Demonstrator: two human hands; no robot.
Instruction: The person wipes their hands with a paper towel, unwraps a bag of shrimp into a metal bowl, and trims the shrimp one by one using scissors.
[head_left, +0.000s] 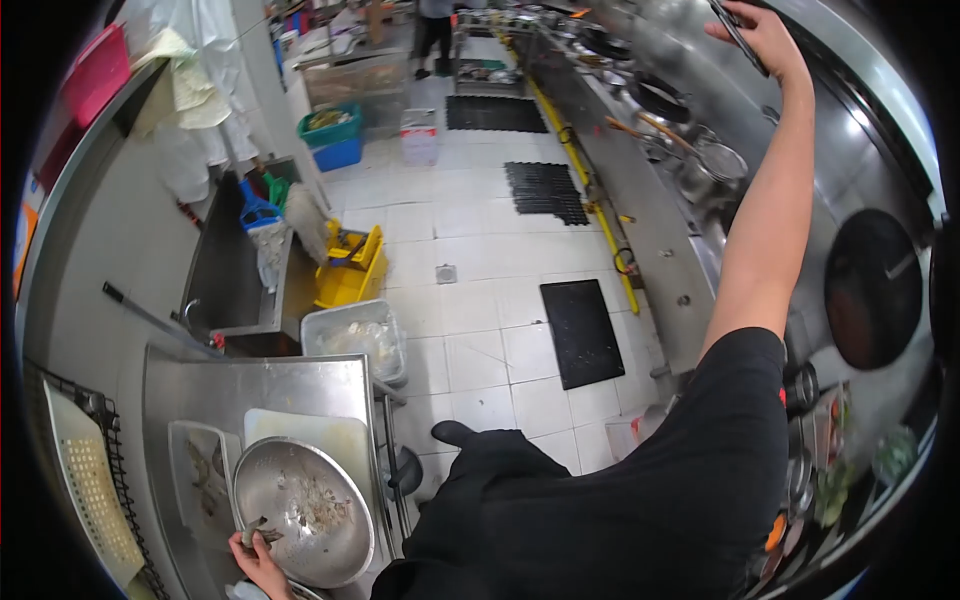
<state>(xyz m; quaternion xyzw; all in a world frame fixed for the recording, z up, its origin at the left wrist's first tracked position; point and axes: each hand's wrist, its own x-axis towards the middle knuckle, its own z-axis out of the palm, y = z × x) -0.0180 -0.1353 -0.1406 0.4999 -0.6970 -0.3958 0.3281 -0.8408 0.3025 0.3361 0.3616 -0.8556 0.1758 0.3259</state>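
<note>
At the lower left, my left hand (262, 568) is closed on a small greyish piece, perhaps a shrimp (260, 533), over the near rim of a steel bowl (345, 555). Pale and brown scraps (320, 508) lie in the bowl, which rests partly on a white cutting board (335, 435). A clear container (190, 450) with greyish pieces in it is left of the bowl. My right arm stretches to the top right, where my right hand (762, 38) grips a dark, slim object (738, 38), too unclear to name.
A steel counter (250, 375) carries the bowl. Beyond it are a clear bin (395, 345) and a yellow mop bucket (350, 285). Black mats (582, 335) lie on the tiled floor. Pots (712, 172) line the right side, with a round black lid (872, 290). A person (435, 35) stands far back.
</note>
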